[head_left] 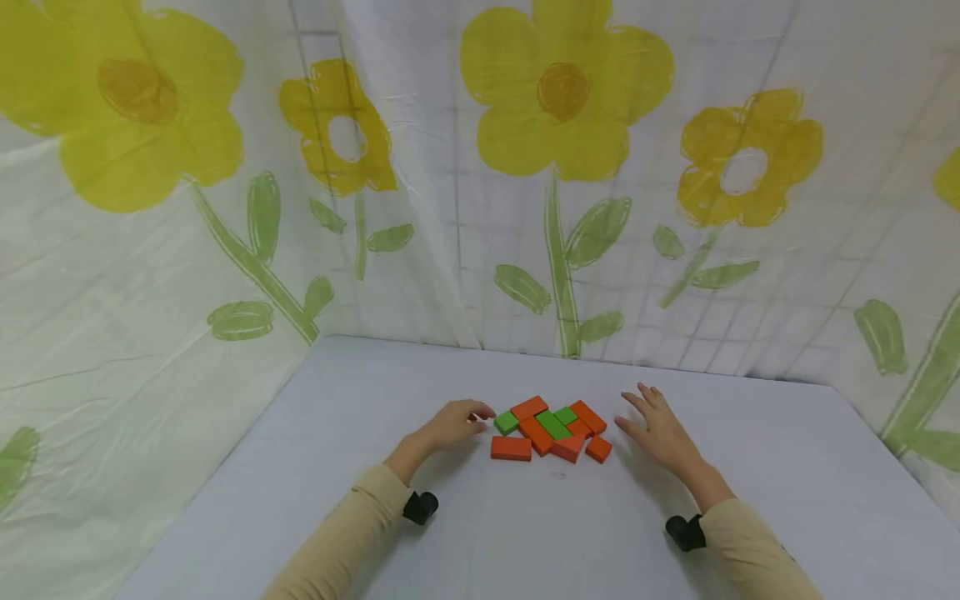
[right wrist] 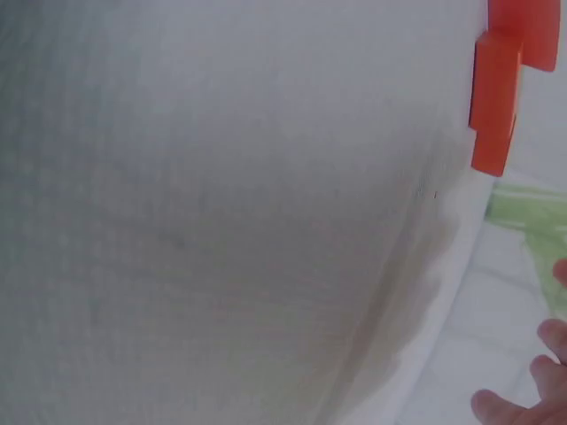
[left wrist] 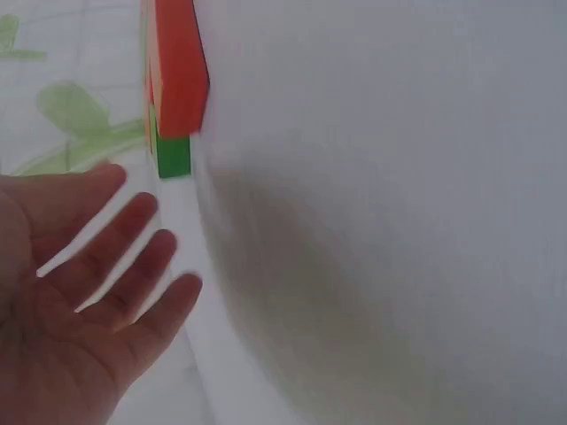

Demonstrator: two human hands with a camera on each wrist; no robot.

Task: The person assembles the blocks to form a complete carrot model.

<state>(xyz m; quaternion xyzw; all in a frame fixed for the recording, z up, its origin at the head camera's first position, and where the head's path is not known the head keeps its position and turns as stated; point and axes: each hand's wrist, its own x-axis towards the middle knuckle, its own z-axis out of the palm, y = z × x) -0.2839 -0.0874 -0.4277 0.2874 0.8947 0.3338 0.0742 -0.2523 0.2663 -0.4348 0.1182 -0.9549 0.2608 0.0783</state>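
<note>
Several orange-red and green blocks lie in a cluster on the table, among them a green block [head_left: 506,422] at its left end, a long red block [head_left: 511,448] at the front left and a small red block [head_left: 598,449] at the front right. Just left of the cluster, the left hand [head_left: 453,423] hovers with relaxed fingers, holding nothing. In the left wrist view that hand [left wrist: 84,292] has its fingers spread below a red block [left wrist: 181,75] and a green block [left wrist: 174,157]. To the cluster's right the right hand [head_left: 663,433] is spread and empty; its fingertips [right wrist: 554,336] show at the right wrist view's edge.
A white-covered table [head_left: 555,533] extends around the blocks. Behind it hangs a pale curtain [head_left: 420,275] printed with yellow flowers and green leaves. Each wrist carries a small black device, one on the left [head_left: 422,507] and one on the right [head_left: 686,533].
</note>
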